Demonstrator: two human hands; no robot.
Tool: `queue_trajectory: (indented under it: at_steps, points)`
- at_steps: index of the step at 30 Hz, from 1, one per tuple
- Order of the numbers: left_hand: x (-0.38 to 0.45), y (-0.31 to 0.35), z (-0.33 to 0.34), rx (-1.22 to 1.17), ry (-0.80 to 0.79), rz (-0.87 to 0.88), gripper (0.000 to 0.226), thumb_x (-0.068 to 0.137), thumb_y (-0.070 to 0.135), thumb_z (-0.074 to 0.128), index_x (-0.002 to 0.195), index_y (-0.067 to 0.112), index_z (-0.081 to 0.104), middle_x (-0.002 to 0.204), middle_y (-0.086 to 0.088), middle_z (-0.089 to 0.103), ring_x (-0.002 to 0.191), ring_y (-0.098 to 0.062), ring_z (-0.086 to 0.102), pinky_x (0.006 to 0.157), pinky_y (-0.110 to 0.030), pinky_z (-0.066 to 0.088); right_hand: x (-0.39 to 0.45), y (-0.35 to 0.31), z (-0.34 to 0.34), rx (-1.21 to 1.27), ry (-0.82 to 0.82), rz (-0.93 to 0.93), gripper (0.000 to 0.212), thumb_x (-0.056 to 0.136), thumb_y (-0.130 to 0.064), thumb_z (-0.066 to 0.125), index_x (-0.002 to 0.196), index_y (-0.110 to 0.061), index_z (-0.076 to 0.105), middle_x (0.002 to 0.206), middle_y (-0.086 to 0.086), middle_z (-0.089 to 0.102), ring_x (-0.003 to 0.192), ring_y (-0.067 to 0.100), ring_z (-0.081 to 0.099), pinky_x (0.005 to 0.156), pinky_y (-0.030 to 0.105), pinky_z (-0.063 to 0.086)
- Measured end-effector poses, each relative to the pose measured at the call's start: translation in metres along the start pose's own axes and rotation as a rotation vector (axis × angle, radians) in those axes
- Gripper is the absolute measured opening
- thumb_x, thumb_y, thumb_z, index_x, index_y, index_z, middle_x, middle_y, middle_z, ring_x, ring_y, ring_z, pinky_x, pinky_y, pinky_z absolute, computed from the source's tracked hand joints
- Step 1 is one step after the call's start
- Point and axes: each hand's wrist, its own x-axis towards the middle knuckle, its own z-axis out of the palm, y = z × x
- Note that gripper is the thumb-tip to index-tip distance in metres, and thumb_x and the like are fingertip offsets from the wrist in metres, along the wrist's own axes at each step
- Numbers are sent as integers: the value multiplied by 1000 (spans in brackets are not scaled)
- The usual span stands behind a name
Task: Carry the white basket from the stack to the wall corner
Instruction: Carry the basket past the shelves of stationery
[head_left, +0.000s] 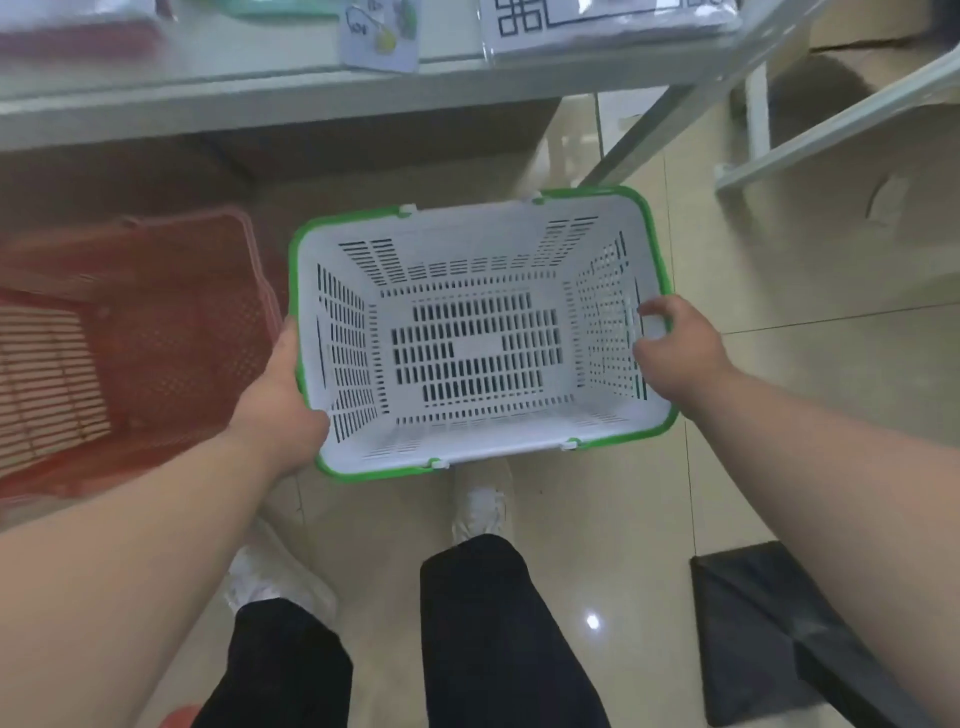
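**Basket held mid-carry**

The white basket (480, 332) is held above the floor (810, 374), beside a red basket (130, 332). Its left rim is clasped by the left hand (280, 395); its right rim is pinched by the right hand (675, 348). The carrying step appears underway; next, a turn toward the unseen wall corner is called for.

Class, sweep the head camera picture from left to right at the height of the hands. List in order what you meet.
Red basket → left hand gripping the rim → white basket with green rim → right hand on the opposite rim → bare tiled floor.
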Motion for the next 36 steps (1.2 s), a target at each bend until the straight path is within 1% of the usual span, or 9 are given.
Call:
queue_trajectory:
  at_steps: [4, 9, 12, 16, 21, 26, 30, 33, 36]
  points:
    - [-2, -5, 16, 79, 48, 35, 102, 89, 6, 71, 173, 40, 24, 104, 1, 65, 90, -29, 64, 82, -32, 44, -3, 11, 15, -43, 74, -72, 63, 90, -15, 66, 152, -18, 51, 146, 13, 53, 131, 32, 53, 103, 29, 41]
    - [18, -15, 30, -43, 36, -51, 113, 83, 13, 86, 173, 35, 20, 109, 13, 62, 91, -15, 62, 92, -32, 43, 18, 12, 31, 64, 36, 109, 85, 95, -18, 66, 166, -25, 19, 126, -2, 54, 105, 25, 57, 91, 33, 48]
    - [42, -17, 37, -196, 38, -124, 90, 83, 6, 86, 160, 25, 43, 113, 7, 67, 103, -21, 70, 99, -38, 52, 39, 11, 39, 55, -37, 210, 45, 98, -15, 63, 139, -15, 44, 118, 9, 62, 104, 35, 63, 90, 45, 56]
    - [56, -20, 40, -175, 64, -158, 65, 88, 2, 77, 143, 24, 50, 113, -1, 66, 113, -36, 66, 102, -52, 57, 52, 17, 44, 80, 33, 169, 21, 96, -8, 60, 114, -18, 52, 104, 7, 63, 95, 31, 61, 81, 33, 49]
    - [28, -4, 20, -121, 115, -143, 69, 92, 12, 76, 154, 24, 48, 97, 11, 58, 103, -29, 62, 92, -37, 52, 16, 10, 27, 108, 135, 201, 22, 97, -6, 54, 115, -18, 58, 99, 6, 60, 88, 30, 58, 75, 29, 44]
    - [-32, 14, -43, -57, 89, -39, 70, 91, 6, 68, 157, 24, 52, 119, 4, 63, 109, -22, 58, 93, -29, 43, -46, -17, -21, 152, 140, 183, 23, 96, -8, 57, 116, -17, 60, 106, 9, 65, 90, 33, 63, 75, 33, 49]
    - [-82, 21, -102, -60, 79, 12, 62, 87, 1, 65, 144, 26, 63, 122, 0, 76, 115, -30, 69, 103, -43, 55, -100, -53, -64, 205, 164, 149, 21, 92, -10, 63, 110, -21, 63, 100, 6, 69, 83, 30, 67, 71, 37, 61]
    - [-119, 15, -146, -96, 116, 37, 56, 85, 1, 66, 124, 41, 64, 104, 17, 74, 107, -30, 73, 93, -42, 57, -142, -88, -81, 238, 207, 101, 26, 89, -9, 54, 107, -25, 64, 90, -3, 66, 69, 15, 61, 54, 20, 46]
    - [-146, -4, -189, -149, 148, 31, 60, 85, 1, 67, 133, 37, 67, 112, 5, 78, 109, -30, 73, 98, -46, 58, -184, -127, -84, 274, 202, 42, 28, 90, -8, 54, 110, -24, 64, 87, -9, 63, 71, 9, 61, 49, 16, 40]
